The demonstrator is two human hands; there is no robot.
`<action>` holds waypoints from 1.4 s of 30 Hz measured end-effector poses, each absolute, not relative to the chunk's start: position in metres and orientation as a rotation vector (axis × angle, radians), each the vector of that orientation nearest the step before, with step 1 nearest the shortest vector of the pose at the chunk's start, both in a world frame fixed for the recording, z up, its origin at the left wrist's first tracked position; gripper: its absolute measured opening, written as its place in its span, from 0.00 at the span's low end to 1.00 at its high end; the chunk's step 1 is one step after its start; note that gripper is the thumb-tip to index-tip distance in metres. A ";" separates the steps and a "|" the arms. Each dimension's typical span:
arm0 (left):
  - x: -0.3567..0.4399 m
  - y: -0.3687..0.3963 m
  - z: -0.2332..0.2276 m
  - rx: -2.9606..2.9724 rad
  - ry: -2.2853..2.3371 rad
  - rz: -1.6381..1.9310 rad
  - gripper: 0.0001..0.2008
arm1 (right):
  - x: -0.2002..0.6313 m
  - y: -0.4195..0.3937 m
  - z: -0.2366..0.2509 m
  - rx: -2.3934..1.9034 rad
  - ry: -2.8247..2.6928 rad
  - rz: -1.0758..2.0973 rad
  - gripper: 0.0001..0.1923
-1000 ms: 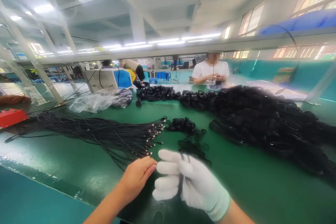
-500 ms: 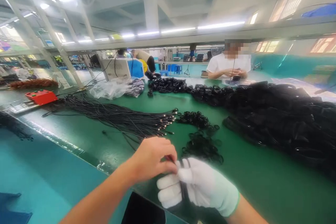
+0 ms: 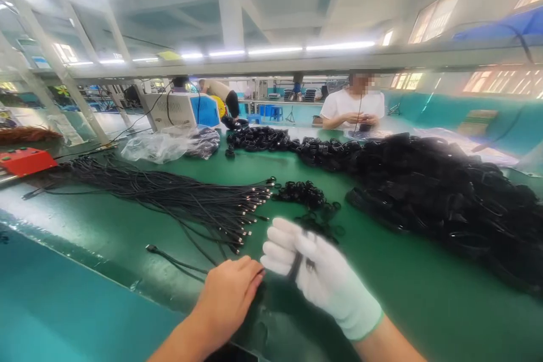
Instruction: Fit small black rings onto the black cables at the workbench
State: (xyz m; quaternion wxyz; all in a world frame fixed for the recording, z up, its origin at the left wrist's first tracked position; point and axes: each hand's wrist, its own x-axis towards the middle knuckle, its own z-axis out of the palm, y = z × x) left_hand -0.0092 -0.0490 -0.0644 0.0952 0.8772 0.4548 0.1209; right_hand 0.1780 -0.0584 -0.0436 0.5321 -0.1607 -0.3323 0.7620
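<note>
My right hand (image 3: 316, 274), in a white glove, is closed around a thin black cable (image 3: 297, 264) near the front edge of the green table (image 3: 407, 294). My bare left hand (image 3: 227, 300) sits just left of it, fingers pinched toward the glove, seemingly on the same cable; the grip is hidden. A fan of straight black cables with metal tips (image 3: 186, 201) lies ahead of my left hand. A small heap of black rubber bands (image 3: 307, 198) lies just beyond the glove.
A big mound of coiled black cables (image 3: 441, 192) fills the right side. A clear plastic bag (image 3: 165, 147) and a white machine (image 3: 169, 110) stand at the back left, a red box (image 3: 25, 161) far left. A person in a white shirt (image 3: 352, 110) works across the table.
My left hand has dropped from above the glove down to its left side. The gloved right hand has risen a little, still holding the cable. The camera view has shifted.
</note>
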 end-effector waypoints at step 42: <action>0.000 -0.047 -0.030 3.230 0.848 0.614 0.10 | 0.166 -0.064 -0.067 -0.662 -0.807 1.931 0.15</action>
